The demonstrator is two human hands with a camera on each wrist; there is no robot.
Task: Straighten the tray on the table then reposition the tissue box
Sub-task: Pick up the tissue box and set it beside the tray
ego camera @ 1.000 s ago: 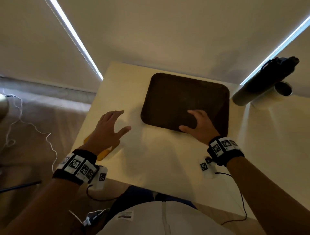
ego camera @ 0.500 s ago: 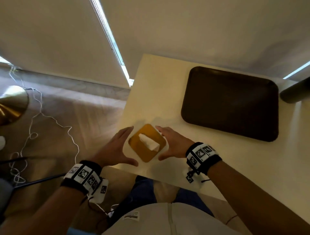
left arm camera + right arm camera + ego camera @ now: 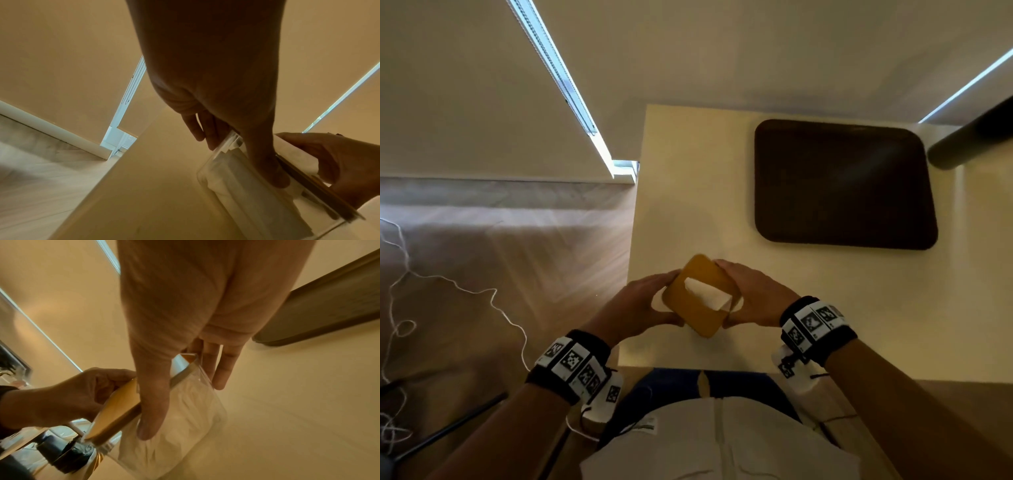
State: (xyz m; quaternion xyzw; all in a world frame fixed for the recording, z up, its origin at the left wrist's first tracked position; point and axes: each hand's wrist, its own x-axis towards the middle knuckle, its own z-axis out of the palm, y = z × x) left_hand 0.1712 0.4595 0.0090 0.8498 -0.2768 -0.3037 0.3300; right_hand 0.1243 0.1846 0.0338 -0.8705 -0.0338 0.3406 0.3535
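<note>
Low in the frame's middle, near the bench (image 3: 825,325) corner, the tissue box (image 3: 700,301) sits cornerwise, its sides clasped between left hand (image 3: 635,305) and right hand (image 3: 755,296), equally near, while the tray (image 3: 842,185) lies squared, upper right.

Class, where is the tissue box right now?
In the head view, the tissue box sits near the table's front left corner, gripped between the left hand and right hand.

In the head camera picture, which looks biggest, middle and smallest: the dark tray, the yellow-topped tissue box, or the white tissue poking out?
1. Dark brown rectangular tray
2. Clear tissue box with yellow lid
3. White tissue
</note>
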